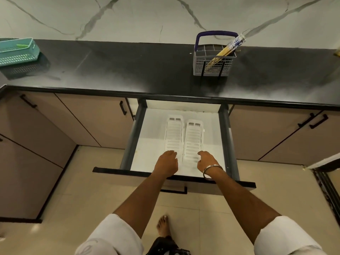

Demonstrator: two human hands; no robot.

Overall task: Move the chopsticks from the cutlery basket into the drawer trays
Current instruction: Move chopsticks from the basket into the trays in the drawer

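A grey wire cutlery basket (211, 68) with a purple handle stands on the black counter at the back right. Several chopsticks (227, 49) lean out of it to the upper right. Below the counter a drawer (211, 129) is pulled out, and two white slotted trays lie side by side in it: the left tray (173, 132) and the right tray (193, 139). My left hand (166, 162) rests on the near end of the left tray. My right hand (207, 161), with a metal bangle at the wrist, rests at the near end of the right tray. Whether the fingers grip the trays is hidden.
A teal plastic basket (17, 52) sits on a dark one at the counter's far left. Cabinet doors with black handles flank the drawer. The drawer front (128, 172) juts out over the tiled floor, and my bare foot (163, 226) stands below it.
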